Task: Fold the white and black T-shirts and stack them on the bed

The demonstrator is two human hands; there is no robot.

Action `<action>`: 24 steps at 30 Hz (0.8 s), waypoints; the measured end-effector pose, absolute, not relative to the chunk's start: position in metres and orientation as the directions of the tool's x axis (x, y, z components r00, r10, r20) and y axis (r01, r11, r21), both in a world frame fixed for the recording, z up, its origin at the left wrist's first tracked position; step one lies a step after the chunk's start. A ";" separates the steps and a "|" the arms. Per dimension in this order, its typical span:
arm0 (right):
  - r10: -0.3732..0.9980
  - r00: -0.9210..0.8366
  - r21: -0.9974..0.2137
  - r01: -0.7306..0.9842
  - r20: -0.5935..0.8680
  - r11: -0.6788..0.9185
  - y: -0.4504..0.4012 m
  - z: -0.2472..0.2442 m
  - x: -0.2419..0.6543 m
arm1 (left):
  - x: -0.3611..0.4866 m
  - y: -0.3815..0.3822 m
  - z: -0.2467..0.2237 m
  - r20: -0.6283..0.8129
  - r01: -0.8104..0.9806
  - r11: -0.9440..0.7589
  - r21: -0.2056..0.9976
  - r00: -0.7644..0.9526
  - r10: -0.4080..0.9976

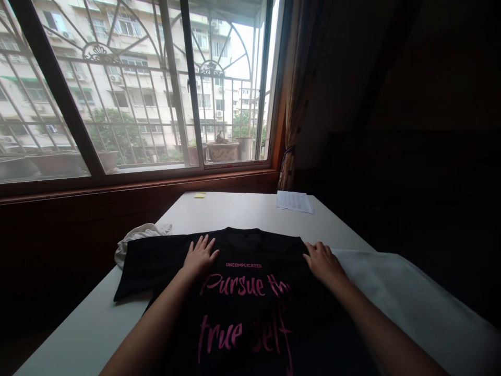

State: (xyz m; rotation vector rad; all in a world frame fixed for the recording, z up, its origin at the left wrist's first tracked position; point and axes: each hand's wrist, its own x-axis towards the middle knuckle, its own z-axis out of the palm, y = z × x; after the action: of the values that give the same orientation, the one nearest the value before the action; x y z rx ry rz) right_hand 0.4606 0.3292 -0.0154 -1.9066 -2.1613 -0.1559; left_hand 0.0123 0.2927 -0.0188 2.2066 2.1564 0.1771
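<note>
A black T-shirt (242, 303) with pink lettering lies spread on the white table (219, 211), its collar toward the window. My left hand (200, 256) rests flat on the shirt near the left shoulder, fingers spread. Beyond it the left sleeve (144, 261) stretches out to the side. At the right shoulder edge my right hand (321, 261) has its fingers curled on the cloth, thumb on the shirt. No right sleeve sticks out there, and the lettering is cut off on that side. My forearms cover part of the shirt's sides.
A crumpled whitish cloth (143, 232) lies by the left sleeve. Pale grey fabric (399, 297) spreads over the table's right side. Toward the far edge are papers (294, 202) and a small yellow note (200, 195). A barred window (156, 94) and a curtain (291, 120) stand behind.
</note>
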 end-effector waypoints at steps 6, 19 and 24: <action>0.952 -0.244 -0.054 0.965 0.187 0.258 0.319 -0.030 0.424 | 0.003 0.318 -0.018 0.047 0.993 0.023 0.117 -0.028 0.999; 0.889 -0.453 -0.192 0.869 0.064 0.456 0.270 -0.021 0.397 | -0.011 0.336 -0.021 0.010 0.994 -0.019 0.107 0.018 1.000; 0.835 -0.542 -0.242 0.800 0.099 0.548 0.240 -0.025 0.389 | -0.013 0.342 -0.021 0.003 0.995 -0.029 0.097 0.029 1.000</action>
State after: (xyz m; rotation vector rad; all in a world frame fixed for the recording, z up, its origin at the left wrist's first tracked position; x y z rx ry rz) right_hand 0.3887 0.2404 -0.0248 -1.3809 -2.5809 0.2486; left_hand -0.0130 0.3421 -0.0205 2.2044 2.1407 0.1073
